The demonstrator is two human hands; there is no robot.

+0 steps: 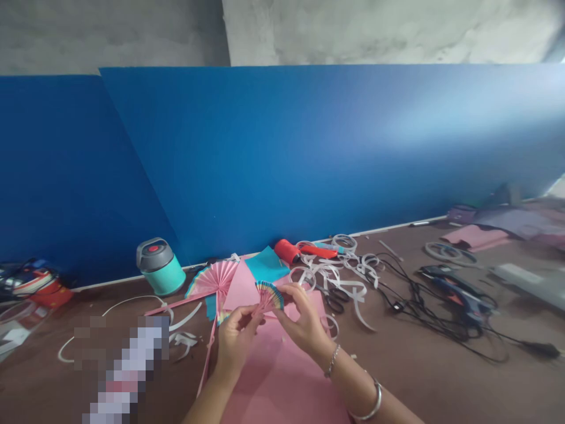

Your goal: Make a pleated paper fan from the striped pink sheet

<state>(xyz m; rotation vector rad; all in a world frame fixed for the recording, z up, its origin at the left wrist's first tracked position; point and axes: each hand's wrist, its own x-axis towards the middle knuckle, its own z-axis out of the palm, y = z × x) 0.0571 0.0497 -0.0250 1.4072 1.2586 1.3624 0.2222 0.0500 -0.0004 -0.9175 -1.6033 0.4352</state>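
Observation:
My left hand (238, 338) pinches the narrow gathered end of a small pleated paper fan (267, 296), pink with a blue and yellow striped rim. Thumb and fingers of my right hand (304, 323) close around the fan's right edge. Just behind my hands, a larger pink pleated fan (218, 278) lies spread out beside a flat pink paper piece (241, 285) and a turquoise sheet (267, 266). Beneath my forearms, pink paper (282, 383) covers the brown table.
White paper strips (339, 282) lie curled beside dark-handled scissors (333, 299) and a red roll (286, 251). A glue gun (459, 297) rests among black cables at right. A turquoise container with grey lid (162, 271) stands back left, before the blue partition (286, 165).

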